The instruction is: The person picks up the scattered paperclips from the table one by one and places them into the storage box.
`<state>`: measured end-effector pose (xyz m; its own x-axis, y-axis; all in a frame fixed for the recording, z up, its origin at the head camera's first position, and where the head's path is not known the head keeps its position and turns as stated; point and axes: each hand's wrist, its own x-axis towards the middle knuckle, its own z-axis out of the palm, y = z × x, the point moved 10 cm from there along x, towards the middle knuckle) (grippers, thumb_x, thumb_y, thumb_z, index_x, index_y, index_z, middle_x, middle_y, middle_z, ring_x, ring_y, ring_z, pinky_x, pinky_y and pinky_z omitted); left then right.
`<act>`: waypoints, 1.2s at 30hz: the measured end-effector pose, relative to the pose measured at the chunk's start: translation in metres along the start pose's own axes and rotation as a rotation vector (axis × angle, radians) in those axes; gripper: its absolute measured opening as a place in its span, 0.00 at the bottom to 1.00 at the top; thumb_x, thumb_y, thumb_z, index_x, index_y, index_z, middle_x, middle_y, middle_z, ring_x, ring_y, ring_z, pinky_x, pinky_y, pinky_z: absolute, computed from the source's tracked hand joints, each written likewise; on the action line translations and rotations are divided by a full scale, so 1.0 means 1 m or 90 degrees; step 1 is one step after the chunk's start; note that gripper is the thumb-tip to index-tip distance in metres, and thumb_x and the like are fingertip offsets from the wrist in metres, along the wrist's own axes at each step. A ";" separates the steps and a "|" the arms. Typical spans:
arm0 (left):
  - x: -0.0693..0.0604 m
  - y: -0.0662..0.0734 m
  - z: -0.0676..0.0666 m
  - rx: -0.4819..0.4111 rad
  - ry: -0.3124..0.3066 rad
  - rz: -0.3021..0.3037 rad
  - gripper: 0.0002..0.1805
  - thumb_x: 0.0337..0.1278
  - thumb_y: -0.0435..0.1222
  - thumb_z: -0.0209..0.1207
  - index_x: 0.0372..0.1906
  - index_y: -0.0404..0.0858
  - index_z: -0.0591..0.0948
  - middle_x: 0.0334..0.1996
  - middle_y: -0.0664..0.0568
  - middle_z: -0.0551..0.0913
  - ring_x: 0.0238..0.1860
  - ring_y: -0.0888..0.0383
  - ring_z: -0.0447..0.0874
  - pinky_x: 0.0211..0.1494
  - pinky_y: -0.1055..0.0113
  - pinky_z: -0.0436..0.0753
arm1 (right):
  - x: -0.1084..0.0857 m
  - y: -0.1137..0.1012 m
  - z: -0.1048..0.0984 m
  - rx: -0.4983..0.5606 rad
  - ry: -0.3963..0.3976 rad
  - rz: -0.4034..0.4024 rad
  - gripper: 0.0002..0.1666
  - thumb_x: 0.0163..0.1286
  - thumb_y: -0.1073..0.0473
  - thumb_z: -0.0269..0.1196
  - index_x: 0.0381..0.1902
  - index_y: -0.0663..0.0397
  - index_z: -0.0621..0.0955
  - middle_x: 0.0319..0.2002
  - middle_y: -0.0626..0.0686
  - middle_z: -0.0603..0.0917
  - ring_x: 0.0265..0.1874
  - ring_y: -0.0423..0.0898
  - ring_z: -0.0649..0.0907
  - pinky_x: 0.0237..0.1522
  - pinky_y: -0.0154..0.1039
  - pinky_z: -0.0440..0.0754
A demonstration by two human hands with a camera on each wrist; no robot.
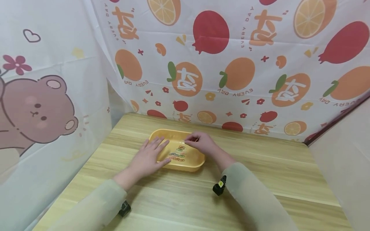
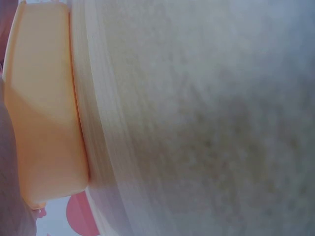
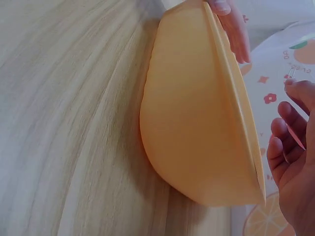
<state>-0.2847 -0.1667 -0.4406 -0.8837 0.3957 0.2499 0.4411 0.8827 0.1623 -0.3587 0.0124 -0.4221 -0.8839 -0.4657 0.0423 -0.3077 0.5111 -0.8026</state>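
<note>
A shallow yellow tray (image 1: 189, 166) holds several small coloured paper clips (image 1: 177, 158), lying in small groups on its floor. My left hand (image 1: 147, 158) rests over the tray's left side with its fingers spread straight. Above the tray's right part, my right hand (image 1: 203, 143) pinches a pale paper clip (image 3: 293, 73) between thumb and forefinger, its other fingers curled in the right wrist view. The left wrist view shows mainly the tray's outer wall (image 2: 47, 108), with only a blurred edge of the hand.
The tray stands on a wood-grain table (image 1: 173, 199). Behind it hangs a white cloth with fruit prints (image 1: 212, 32), and a cloth with a bear print (image 1: 37, 109) hangs on the left. A pale panel (image 1: 344, 154) borders the right side.
</note>
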 end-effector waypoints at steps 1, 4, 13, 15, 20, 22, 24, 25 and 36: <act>0.000 0.000 0.000 0.001 0.000 0.000 0.44 0.62 0.66 0.52 0.77 0.48 0.62 0.75 0.45 0.61 0.76 0.43 0.54 0.76 0.39 0.47 | 0.002 -0.001 0.002 -0.010 -0.004 -0.007 0.06 0.68 0.50 0.68 0.39 0.41 0.88 0.33 0.44 0.84 0.34 0.44 0.79 0.36 0.38 0.80; 0.000 0.000 0.000 0.000 0.002 0.000 0.44 0.61 0.65 0.55 0.77 0.48 0.62 0.75 0.45 0.61 0.76 0.43 0.54 0.76 0.39 0.47 | 0.009 -0.004 0.010 -0.062 -0.023 -0.028 0.07 0.68 0.50 0.67 0.39 0.43 0.88 0.32 0.42 0.83 0.33 0.42 0.79 0.35 0.36 0.79; -0.001 0.000 -0.001 0.011 -0.002 0.000 0.45 0.62 0.70 0.46 0.77 0.49 0.62 0.76 0.46 0.61 0.76 0.44 0.55 0.76 0.40 0.48 | 0.030 -0.010 0.049 -0.293 -0.091 -0.032 0.04 0.67 0.54 0.68 0.31 0.43 0.87 0.26 0.39 0.82 0.28 0.38 0.77 0.34 0.33 0.76; -0.001 0.000 0.000 0.007 -0.003 0.000 0.45 0.62 0.70 0.46 0.77 0.49 0.62 0.76 0.46 0.60 0.76 0.44 0.55 0.76 0.40 0.47 | 0.033 -0.009 0.055 -0.308 -0.106 -0.018 0.05 0.66 0.56 0.67 0.29 0.44 0.86 0.25 0.39 0.81 0.26 0.38 0.76 0.33 0.32 0.76; -0.001 0.000 0.002 0.000 -0.012 -0.002 0.45 0.62 0.69 0.47 0.77 0.49 0.62 0.76 0.47 0.59 0.76 0.45 0.53 0.76 0.40 0.46 | 0.036 -0.004 0.066 -0.316 -0.124 0.019 0.09 0.62 0.60 0.65 0.22 0.46 0.83 0.20 0.41 0.78 0.20 0.39 0.73 0.26 0.33 0.72; -0.001 0.001 0.002 0.002 -0.015 -0.004 0.45 0.62 0.70 0.45 0.77 0.49 0.61 0.76 0.47 0.59 0.77 0.45 0.52 0.77 0.41 0.46 | 0.037 -0.003 0.070 -0.342 -0.126 0.021 0.11 0.62 0.59 0.66 0.19 0.44 0.82 0.18 0.41 0.77 0.20 0.39 0.73 0.26 0.33 0.71; -0.001 0.001 0.002 0.004 -0.019 -0.005 0.45 0.62 0.70 0.45 0.77 0.49 0.61 0.76 0.47 0.59 0.77 0.46 0.52 0.77 0.41 0.46 | 0.038 -0.001 0.074 -0.372 -0.127 0.025 0.13 0.61 0.58 0.66 0.17 0.43 0.80 0.17 0.41 0.76 0.19 0.39 0.73 0.26 0.33 0.71; -0.001 0.001 0.002 0.007 -0.020 -0.006 0.45 0.62 0.70 0.44 0.77 0.49 0.61 0.76 0.48 0.59 0.77 0.46 0.52 0.77 0.42 0.46 | 0.038 0.000 0.076 -0.387 -0.126 0.025 0.14 0.61 0.57 0.66 0.17 0.43 0.80 0.17 0.41 0.76 0.19 0.39 0.73 0.26 0.33 0.72; -0.003 0.002 0.001 0.014 -0.015 -0.004 0.45 0.62 0.71 0.44 0.77 0.49 0.61 0.76 0.47 0.59 0.77 0.46 0.53 0.76 0.41 0.48 | 0.038 -0.001 0.082 -0.407 -0.115 0.030 0.08 0.66 0.52 0.66 0.26 0.41 0.85 0.23 0.39 0.80 0.26 0.40 0.77 0.35 0.37 0.77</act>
<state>-0.2811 -0.1655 -0.4421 -0.8903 0.3956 0.2257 0.4320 0.8904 0.1432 -0.3633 -0.0649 -0.4688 -0.8456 -0.5179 -0.1295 -0.4677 0.8356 -0.2883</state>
